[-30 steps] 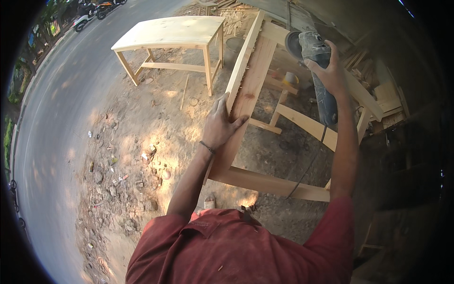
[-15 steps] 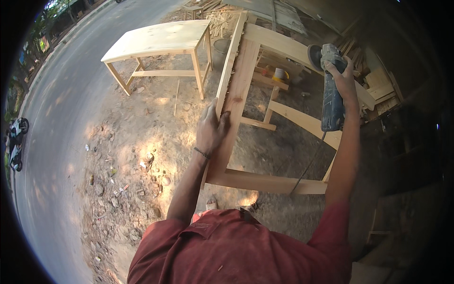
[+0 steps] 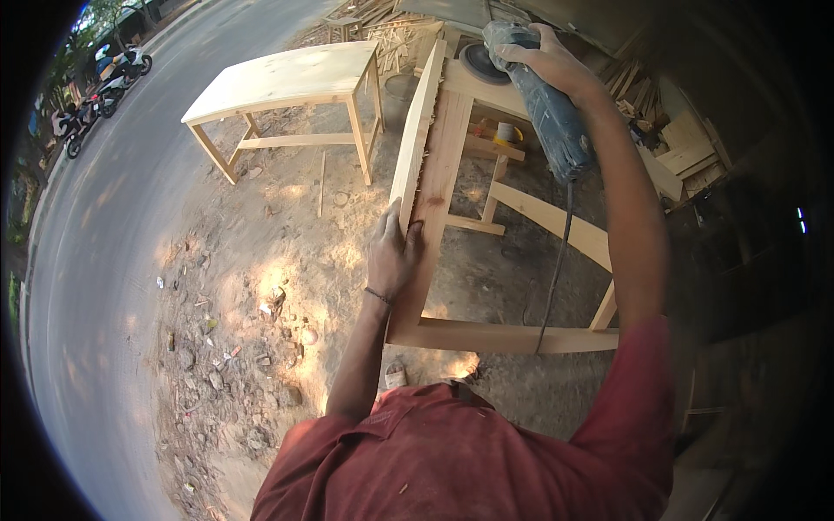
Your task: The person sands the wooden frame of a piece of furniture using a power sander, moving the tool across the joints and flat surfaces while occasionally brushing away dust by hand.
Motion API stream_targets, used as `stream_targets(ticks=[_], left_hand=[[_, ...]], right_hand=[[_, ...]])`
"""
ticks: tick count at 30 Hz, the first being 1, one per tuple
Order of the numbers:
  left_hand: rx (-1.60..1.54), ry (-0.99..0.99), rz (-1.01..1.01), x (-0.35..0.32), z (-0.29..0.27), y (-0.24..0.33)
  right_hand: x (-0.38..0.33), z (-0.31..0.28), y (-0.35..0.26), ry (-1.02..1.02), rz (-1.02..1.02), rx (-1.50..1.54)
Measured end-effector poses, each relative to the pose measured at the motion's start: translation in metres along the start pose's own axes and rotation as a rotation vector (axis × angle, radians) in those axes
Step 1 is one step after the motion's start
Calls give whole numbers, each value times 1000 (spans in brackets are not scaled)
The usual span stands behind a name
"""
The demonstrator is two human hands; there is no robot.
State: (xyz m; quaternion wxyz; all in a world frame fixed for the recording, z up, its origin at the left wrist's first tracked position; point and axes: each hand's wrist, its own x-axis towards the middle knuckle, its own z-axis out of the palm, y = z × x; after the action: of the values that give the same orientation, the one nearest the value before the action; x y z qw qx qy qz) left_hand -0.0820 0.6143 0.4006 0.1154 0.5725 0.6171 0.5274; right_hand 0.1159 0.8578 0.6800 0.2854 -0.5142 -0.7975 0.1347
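Note:
In my right hand (image 3: 556,65) is a dusty blue-grey angle grinder (image 3: 549,117), gripped near its head. Its round dark disc (image 3: 483,64) is over the far end of the wooden frame (image 3: 441,165), close to the corner; whether it touches the wood I cannot tell. A cord (image 3: 560,252) hangs from the tool's back end across the frame's near rail. My left hand (image 3: 395,252) clasps a pale wooden strip (image 3: 417,143) along the frame's left side, thumb over the frame's face. The strip's inner edge looks rough and splintered.
A pale wooden table (image 3: 282,78) stands on the dirt at the far left. Stones and litter (image 3: 208,365) lie left of me, beside a road (image 3: 104,226) with parked motorbikes (image 3: 113,82). Scrap wood (image 3: 695,143) is heaped at the far right. A yellow-and-white roll (image 3: 508,134) sits beyond the frame.
My right hand has swung the angle grinder left and away from me, from the frame's right side to the strip's far end. My left hand keeps its hold, and the strip now leans slightly differently.

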Motion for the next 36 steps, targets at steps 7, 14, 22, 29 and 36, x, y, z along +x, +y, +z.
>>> stream_targets(ticks=[7, 14, 22, 29, 36], left_hand=[[18, -50, -41, -11, -4, -2], [8, -112, -127, -22, -9, -2], [-57, -59, -49, -26, -10, 4], [-77, -41, -75, -26, -7, 4], [-51, -45, -163, -31, 5, 0]], right_hand=[[-2, -3, -14, -76, -2, 129], [-6, 8, -28, -79, 8, -5], [-14, -5, -25, -133, -1, -52], [-37, -52, 15, -155, 49, -75], [-101, -156, 127, -360, 277, 26]])
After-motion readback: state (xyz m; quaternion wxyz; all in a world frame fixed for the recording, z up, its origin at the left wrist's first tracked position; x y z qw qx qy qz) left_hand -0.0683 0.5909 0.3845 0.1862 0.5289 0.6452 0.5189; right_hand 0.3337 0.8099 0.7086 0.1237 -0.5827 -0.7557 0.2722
